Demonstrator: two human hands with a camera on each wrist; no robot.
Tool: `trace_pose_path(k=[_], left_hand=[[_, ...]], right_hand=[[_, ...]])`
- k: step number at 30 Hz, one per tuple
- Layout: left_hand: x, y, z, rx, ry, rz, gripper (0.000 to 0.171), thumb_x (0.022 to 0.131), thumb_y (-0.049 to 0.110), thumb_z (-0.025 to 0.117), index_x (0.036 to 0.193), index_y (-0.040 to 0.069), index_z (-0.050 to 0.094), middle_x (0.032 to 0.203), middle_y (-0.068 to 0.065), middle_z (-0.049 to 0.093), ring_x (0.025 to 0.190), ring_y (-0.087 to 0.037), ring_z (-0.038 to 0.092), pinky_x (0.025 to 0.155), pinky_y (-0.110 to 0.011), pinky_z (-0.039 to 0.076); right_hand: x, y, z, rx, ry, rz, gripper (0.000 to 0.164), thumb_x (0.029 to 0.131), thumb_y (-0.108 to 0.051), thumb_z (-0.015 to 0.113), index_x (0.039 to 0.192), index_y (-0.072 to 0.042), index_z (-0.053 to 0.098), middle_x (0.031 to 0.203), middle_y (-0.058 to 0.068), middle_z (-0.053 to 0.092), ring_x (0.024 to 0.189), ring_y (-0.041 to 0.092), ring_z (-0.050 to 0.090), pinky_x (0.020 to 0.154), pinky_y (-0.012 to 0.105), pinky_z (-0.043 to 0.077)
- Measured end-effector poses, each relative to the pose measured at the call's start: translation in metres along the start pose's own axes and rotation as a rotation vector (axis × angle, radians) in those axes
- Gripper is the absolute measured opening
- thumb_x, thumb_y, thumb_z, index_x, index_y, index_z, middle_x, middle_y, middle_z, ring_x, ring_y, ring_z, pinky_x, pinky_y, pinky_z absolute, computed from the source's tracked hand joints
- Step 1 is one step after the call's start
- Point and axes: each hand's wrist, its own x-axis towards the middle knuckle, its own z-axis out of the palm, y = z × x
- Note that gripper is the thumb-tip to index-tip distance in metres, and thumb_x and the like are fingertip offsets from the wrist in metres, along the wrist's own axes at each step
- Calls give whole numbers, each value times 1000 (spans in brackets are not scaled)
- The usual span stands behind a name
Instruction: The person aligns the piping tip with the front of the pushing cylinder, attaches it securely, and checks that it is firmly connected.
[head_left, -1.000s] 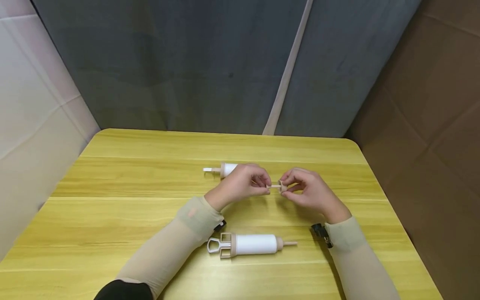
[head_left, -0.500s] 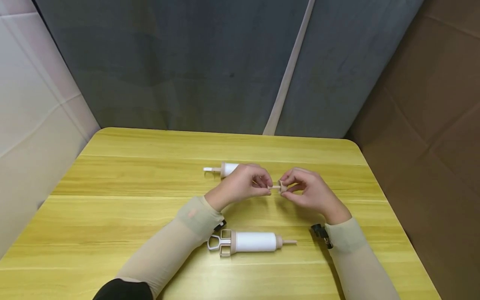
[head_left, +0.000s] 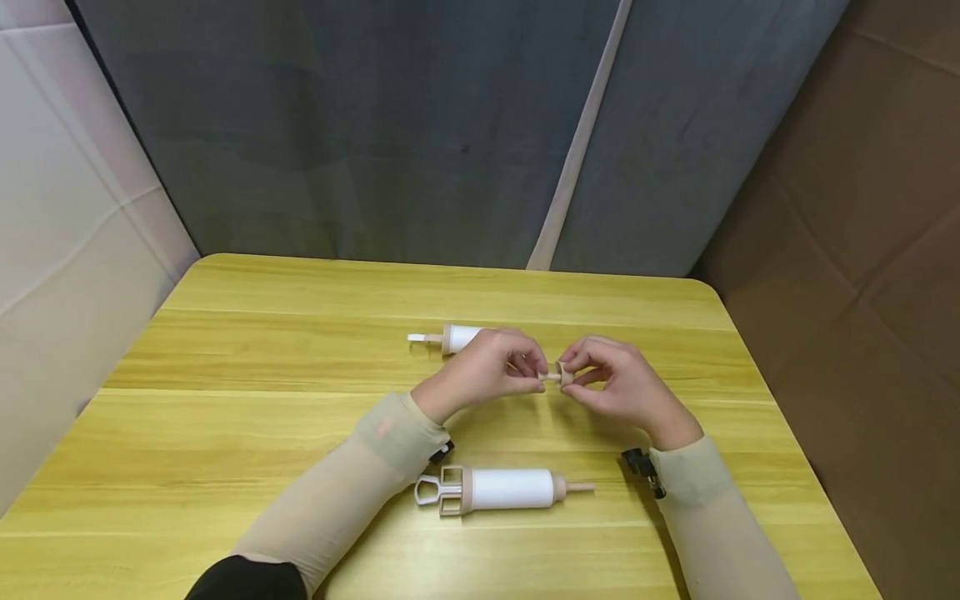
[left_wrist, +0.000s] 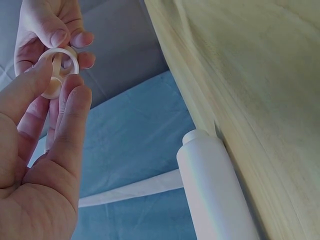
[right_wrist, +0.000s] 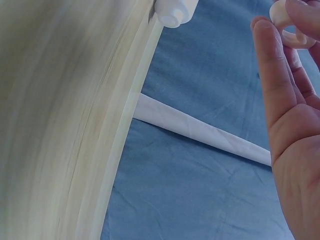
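Note:
My left hand (head_left: pixel 491 367) pinches a small beige nozzle (head_left: pixel 551 377) between thumb and fingertips, its thin stem pointing right. Opposite it, my right hand (head_left: pixel 618 379) grips a beige ring-shaped cap (head_left: pixel 565 373) by its edge. The stem reaches into the cap's opening. Seen from the left wrist, the cap (left_wrist: pixel 75 62) is a hollow ring with the stem inside it and the nozzle's round base (left_wrist: pixel 51 90) at my left fingers. Behind my left hand lies a white syringe (head_left: pixel 461 337), partly hidden; its barrel (left_wrist: pixel 212 185) ends in a bare neck in the left wrist view.
A second white syringe (head_left: pixel 512 489) lies nearer me, between my forearms, with a beige nozzle at its right end and a handle at its left. The yellow wooden table (head_left: pixel 262 333) ends at a grey curtain (head_left: pixel 375 150).
My left hand has shifted slightly right toward the cap, so less of the nozzle's stem shows between my hands. The right hand has stayed put.

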Motion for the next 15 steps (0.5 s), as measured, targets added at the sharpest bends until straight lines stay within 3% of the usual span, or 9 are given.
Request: trace_pose_path(k=[8, 15], left_hand=[[1, 2, 1, 23, 21, 11, 26, 85, 3, 90, 85, 10, 65, 83, 3, 70, 79, -4, 69, 73, -22, 59], [0, 4, 3, 39, 32, 7, 24, 86, 5, 90, 82, 11, 67, 81, 3, 71, 76, -2, 69, 70, -21, 58]], right_hand=[[1, 0, -1, -12, -9, -38, 34, 83, 12, 86, 96, -15, 70, 107, 2, 71, 91, 18, 73, 74, 32, 64], [1, -2, -1, -14, -9, -51, 33, 83, 13, 85, 96, -13, 70, 107, 3, 71, 92, 19, 72, 75, 33, 64]])
